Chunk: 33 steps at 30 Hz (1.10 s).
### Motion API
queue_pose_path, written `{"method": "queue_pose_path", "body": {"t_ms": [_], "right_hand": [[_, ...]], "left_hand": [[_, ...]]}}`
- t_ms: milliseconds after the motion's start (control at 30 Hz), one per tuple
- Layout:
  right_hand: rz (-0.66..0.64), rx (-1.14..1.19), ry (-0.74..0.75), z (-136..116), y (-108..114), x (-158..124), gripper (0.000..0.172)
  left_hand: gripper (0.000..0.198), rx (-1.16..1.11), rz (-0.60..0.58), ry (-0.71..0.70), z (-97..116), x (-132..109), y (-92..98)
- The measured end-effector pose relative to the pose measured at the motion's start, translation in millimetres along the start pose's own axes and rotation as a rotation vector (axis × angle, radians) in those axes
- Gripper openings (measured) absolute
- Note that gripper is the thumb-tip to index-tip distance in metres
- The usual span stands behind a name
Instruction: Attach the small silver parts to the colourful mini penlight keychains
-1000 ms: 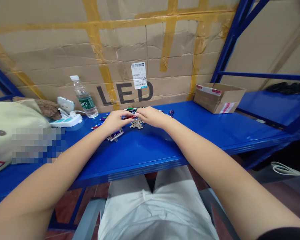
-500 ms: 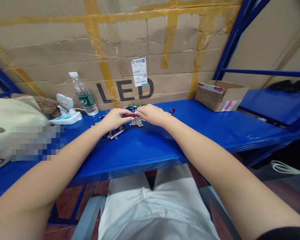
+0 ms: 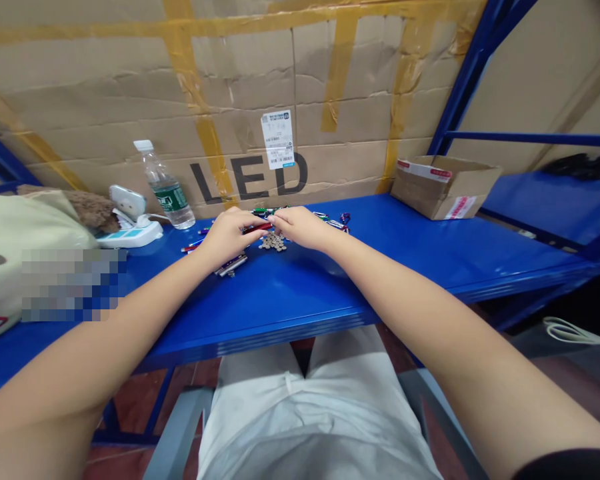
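Note:
My left hand (image 3: pixel 229 235) is closed around a slim red metal tube (image 3: pixel 257 227), which points right between thumb and fingers. The fingers of my right hand (image 3: pixel 299 227) are pinched together at the tube's right end; what they hold there is too small to tell. Below the hands lies a pile of small round silvery discs (image 3: pixel 273 242), like button cells. Several similar coloured tubes are spread around: silver ones (image 3: pixel 231 265) beside my left wrist, a green one (image 3: pixel 263 211) behind the hands, and others (image 3: pixel 337 225) past my right hand. Parts of these are hidden by the hands.
On the blue table (image 3: pixel 280 300), a water bottle (image 3: pixel 169 195), a white power strip (image 3: pixel 133 235) and a pale bag (image 3: pixel 25 233) stand at the left. An open cardboard box (image 3: pixel 443 188) sits at the right back. A large cardboard panel (image 3: pixel 240 87) rises behind.
The view has shifted slightly. My left hand's fingers have lifted a little, so more of the red tube shows. Both hands stay together over the disc pile.

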State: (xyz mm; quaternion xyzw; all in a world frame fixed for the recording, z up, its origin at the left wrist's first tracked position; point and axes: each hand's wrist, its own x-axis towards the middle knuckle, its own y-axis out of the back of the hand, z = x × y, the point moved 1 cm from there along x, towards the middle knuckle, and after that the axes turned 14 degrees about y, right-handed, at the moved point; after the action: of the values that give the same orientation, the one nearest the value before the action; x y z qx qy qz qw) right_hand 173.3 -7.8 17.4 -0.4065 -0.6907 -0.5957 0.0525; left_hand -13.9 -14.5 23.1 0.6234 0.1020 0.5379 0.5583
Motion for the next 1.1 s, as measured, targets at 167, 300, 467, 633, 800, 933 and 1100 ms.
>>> {"method": "queue_pose_path", "body": {"t_ms": [167,300,467,633,800,933,1100], "right_hand": [[0.004,0.0,-0.011,-3,0,1,0.035],[0.004,0.067,-0.056,-10,2,0,0.035],[0.008,0.214,-0.114,-17,7,-1,0.037],[0.003,0.243,-0.134,-15,3,-1,0.038],[-0.008,0.233,-0.188,-4,6,1,0.041],[0.063,-0.079,-0.23,23,34,-7,0.038],[-0.204,-0.384,-0.505,56,71,-31,0.022]], "left_hand": [[0.03,0.003,0.006,-0.06,-4,1,-1.7],[0.028,0.105,0.068,-0.135,-7,-2,-1.6],[0.025,0.287,0.269,-0.215,-6,-9,3.1],[0.025,0.344,0.293,-0.245,-5,-11,4.2],[0.027,0.354,0.236,-0.197,1,-8,0.1],[0.03,0.349,0.179,-0.145,7,-6,-0.4],[0.035,0.383,0.106,-0.066,2,-5,3.1]]}}
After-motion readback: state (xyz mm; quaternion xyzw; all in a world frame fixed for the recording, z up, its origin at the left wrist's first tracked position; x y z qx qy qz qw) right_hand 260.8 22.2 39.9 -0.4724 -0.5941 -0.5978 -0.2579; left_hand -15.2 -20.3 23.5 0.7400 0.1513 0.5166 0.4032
